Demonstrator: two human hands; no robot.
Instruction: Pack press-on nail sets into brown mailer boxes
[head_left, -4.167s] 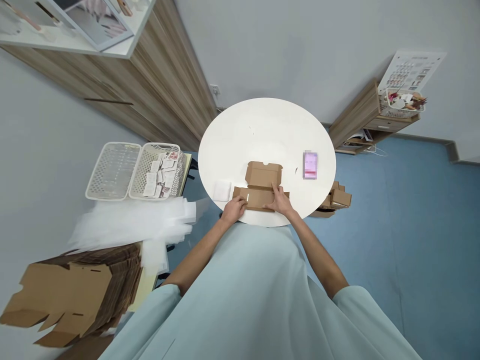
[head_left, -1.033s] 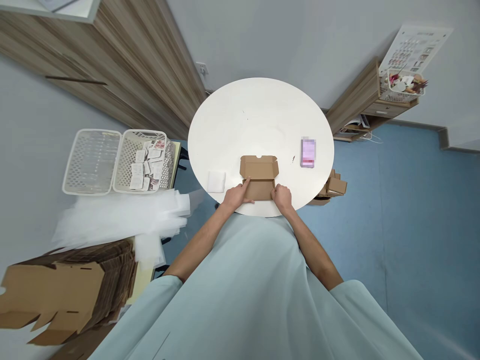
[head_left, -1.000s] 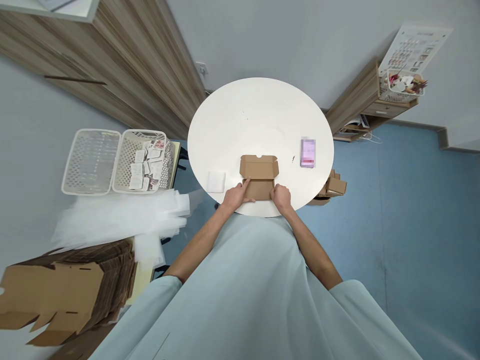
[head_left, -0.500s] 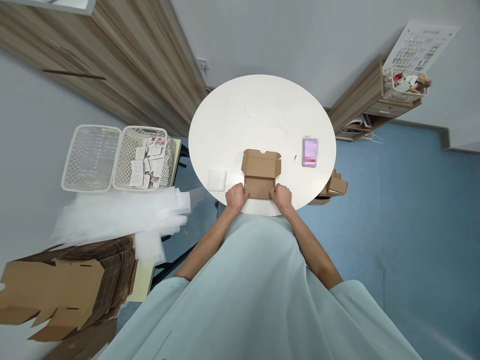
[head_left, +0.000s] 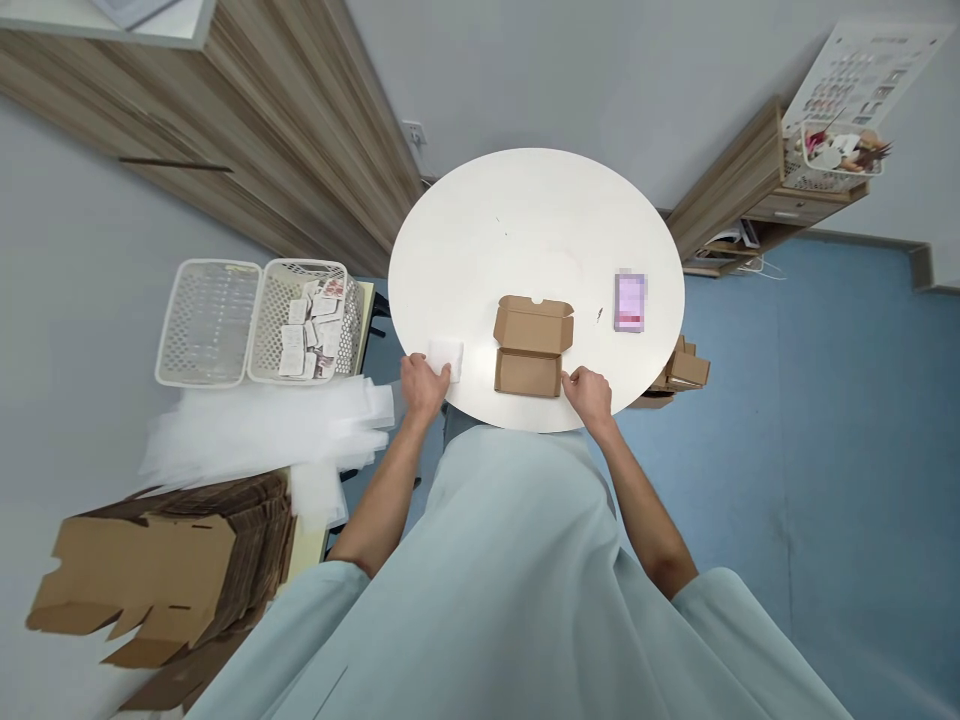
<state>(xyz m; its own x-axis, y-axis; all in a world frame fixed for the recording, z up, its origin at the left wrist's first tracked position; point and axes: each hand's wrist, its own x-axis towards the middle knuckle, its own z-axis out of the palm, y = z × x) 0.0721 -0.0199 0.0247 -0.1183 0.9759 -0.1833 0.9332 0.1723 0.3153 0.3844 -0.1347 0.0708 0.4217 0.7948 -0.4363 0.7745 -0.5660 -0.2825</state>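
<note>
A small brown cardboard box (head_left: 529, 373) sits on the white oval table (head_left: 480, 250), its flapped lid (head_left: 533, 326) raised and folded back away from me. My right hand (head_left: 589, 395) is closed at the box's right side wall, fingertips on the edge. Left of the box lies a flat white packet (head_left: 450, 358), perhaps folded foam. My left hand (head_left: 425, 385) is at the packet's lower left corner, with thumb and fingers apart and the thumb touching it. The packet lies flat on the table near its rim.
A pink-purple pixelated item (head_left: 630, 302) lies right on the table. To the left are an open white basket (head_left: 255, 330) of small packets, white foam sheets (head_left: 277, 425) and stacked flat cardboard (head_left: 150, 565). More boxes (head_left: 686, 370) stand beyond the table's right edge.
My left hand has let go of the box's left side and moved left to the white packet. My right hand stays at the box's right side. The whole view has shifted slightly.
</note>
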